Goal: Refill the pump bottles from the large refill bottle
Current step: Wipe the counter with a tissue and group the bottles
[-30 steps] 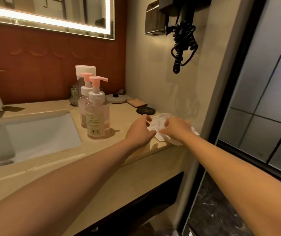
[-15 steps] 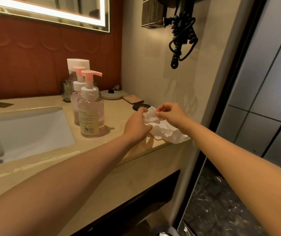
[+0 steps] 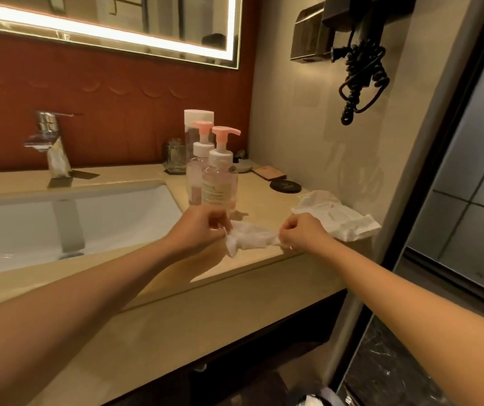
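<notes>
- Pinching crumpled white wipe (image 3: 251, 237) at both ends, left grip (image 3: 198, 230) and right grip (image 3: 300, 231) curled tight; spreading it above near desk (image 3: 264, 200) edge, likely for wiping drips.
- Standing upright just beyond: two clear pink-topped pump bottles (image 3: 220, 183), tall white-capped bottle (image 3: 198, 118) behind.

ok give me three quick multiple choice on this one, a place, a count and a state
1. Where does the pack lie?
A under the tap
B at the right end of the counter
C on the floor

2. How many pump bottles stand on the counter?
A one
B two
C four

3. What do the left hand and right hand do?
A each pinches an end of one wipe
B press a pump
C hang idle

Key: 1 B, the pack lies just beyond the right hand. 2 B, two pink-topped bottles stand one behind the other. 3 A, the wipe stretches between the two hands.
</notes>
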`<act>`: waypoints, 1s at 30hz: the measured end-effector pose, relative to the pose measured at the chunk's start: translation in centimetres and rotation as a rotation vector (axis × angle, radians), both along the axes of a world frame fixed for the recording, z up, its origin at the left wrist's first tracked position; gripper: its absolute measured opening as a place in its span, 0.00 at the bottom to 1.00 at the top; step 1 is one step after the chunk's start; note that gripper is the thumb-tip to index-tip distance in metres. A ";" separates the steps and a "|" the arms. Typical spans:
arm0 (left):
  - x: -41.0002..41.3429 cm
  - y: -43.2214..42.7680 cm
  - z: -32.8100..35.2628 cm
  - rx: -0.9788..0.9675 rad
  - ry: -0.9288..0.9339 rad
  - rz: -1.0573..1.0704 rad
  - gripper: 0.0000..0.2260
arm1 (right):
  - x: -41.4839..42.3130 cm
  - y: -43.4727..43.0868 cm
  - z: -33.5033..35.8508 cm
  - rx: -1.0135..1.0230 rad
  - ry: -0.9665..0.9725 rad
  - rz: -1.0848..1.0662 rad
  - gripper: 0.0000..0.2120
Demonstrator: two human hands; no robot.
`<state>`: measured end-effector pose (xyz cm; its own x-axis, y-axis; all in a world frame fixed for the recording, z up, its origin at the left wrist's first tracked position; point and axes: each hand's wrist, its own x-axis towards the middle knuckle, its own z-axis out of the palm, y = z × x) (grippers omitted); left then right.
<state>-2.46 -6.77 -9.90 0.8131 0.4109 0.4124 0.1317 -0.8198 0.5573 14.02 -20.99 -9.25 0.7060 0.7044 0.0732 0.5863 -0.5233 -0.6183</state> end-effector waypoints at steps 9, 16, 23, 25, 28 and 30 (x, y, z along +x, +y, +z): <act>-6.8 2.2 1.5 0.173 0.177 -0.043 0.05 | -5.5 2.1 2.0 -0.086 -0.327 0.181 0.05; -9.8 3.5 0.7 0.238 0.252 -0.050 0.07 | -9.5 3.5 0.8 -0.135 -0.525 0.579 0.11; -10.5 4.0 0.3 0.321 0.253 -0.060 0.05 | -9.3 4.5 1.0 -0.083 -0.411 0.534 0.07; -10.6 4.1 0.5 0.341 0.266 -0.058 0.05 | -9.0 4.9 2.1 0.019 -0.338 0.487 0.04; -10.3 4.1 0.9 0.408 0.287 -0.062 0.05 | -8.1 6.3 3.6 0.076 -0.423 0.382 0.03; -10.0 4.1 1.2 0.507 0.321 -0.082 0.07 | -7.6 7.3 3.7 -0.009 -0.725 0.361 0.06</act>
